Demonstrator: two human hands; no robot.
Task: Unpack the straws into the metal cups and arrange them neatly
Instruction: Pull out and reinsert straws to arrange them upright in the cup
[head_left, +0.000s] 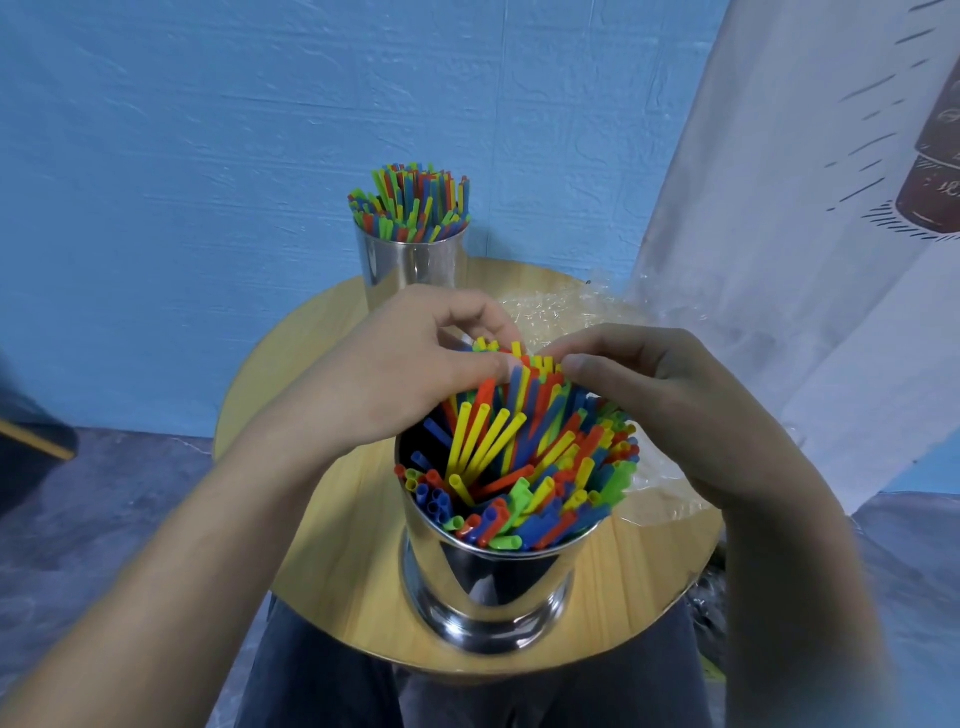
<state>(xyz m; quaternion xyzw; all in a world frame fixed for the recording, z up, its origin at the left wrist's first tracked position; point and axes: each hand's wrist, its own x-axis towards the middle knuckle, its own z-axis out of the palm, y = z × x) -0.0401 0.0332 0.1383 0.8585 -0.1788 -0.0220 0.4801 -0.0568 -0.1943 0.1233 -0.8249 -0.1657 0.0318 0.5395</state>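
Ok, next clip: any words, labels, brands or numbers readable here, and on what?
No text can be read.
White curtain: a dark printed bottle-like graphic at the right edge carries faint marks, too blurred and cut off to read.
Near metal cup, far metal cup, straws, round wooden table: no markings visible.

Colourful straws (524, 462) crammed askew in near metal cup (488, 587)

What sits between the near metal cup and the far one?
In the head view, the left hand over bare wooden table.
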